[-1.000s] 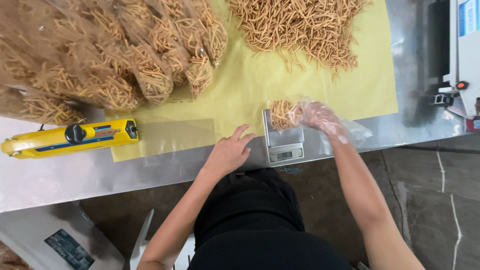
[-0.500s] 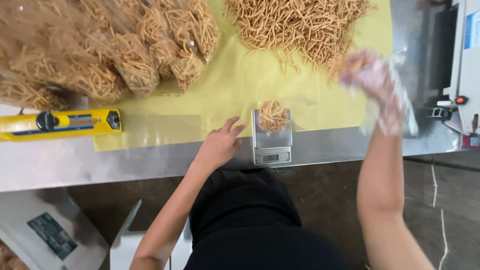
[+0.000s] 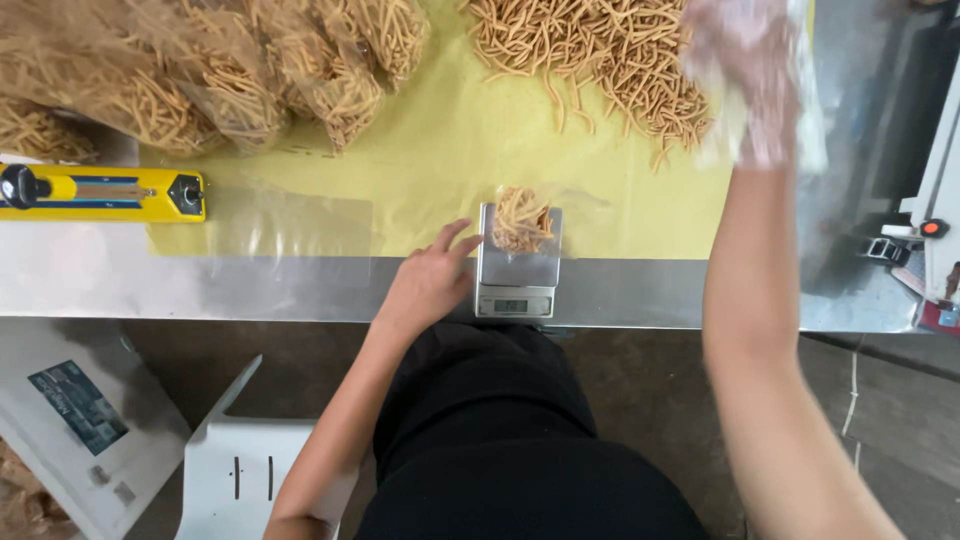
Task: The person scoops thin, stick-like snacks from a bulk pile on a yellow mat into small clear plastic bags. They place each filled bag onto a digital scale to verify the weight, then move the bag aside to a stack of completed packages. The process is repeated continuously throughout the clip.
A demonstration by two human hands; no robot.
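Note:
A small silver scale [image 3: 517,272] stands at the near edge of the steel table, carrying a clear bag with a little heap of thin fried snack sticks [image 3: 521,219]. My left hand [image 3: 428,282] lies bare on the table just left of the scale, fingers spread, fingertips by the bag. My right hand [image 3: 745,85], inside a thin clear plastic glove, is blurred over the right edge of the loose pile of snack sticks [image 3: 585,50] on the yellow sheet [image 3: 440,150]. Whether it holds any sticks I cannot make out.
Several filled clear bags of sticks [image 3: 200,75] are heaped at the far left. A yellow bar-shaped tool [image 3: 100,192] lies left beside flat empty bags [image 3: 290,225]. A machine [image 3: 935,220] stands at the right edge. A white stool [image 3: 250,465] and a box [image 3: 80,420] sit below.
My right hand left the bag on the scale and swung up right to the loose pile. My left hand stayed beside the scale. The view shifted slightly.

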